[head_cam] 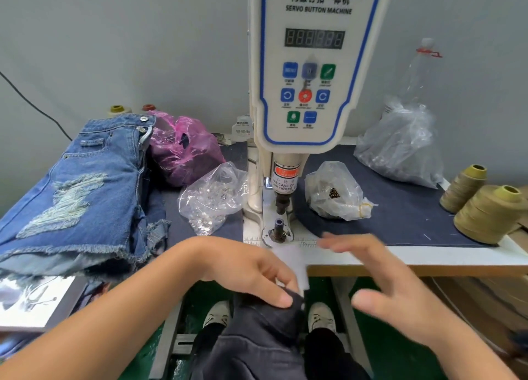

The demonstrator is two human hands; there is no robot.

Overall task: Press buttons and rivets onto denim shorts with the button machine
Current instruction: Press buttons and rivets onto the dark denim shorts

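my left hand (251,268) pinches the edge of a dark denim garment (263,339) on my lap, below the front edge of the surface (428,258); that grip is narrow, fingers curled on the cloth. my right hand (380,276) is blurred, its grip wide, fingers spread and holding nothing. to do this well, i judge i should lift the cloth flat onto the lower die (278,231) of the servo button machine (311,65), centre the mark under the punch (282,202), and keep my fingertips off to the sides. counting: one stack of finished blue denim shorts (77,191) at left, two clear bags of hardware beside the machine, one pink bag (183,151), one larger clear bag (400,145) at the back, two big thread cones (485,214) at right, two small ones behind the shorts.
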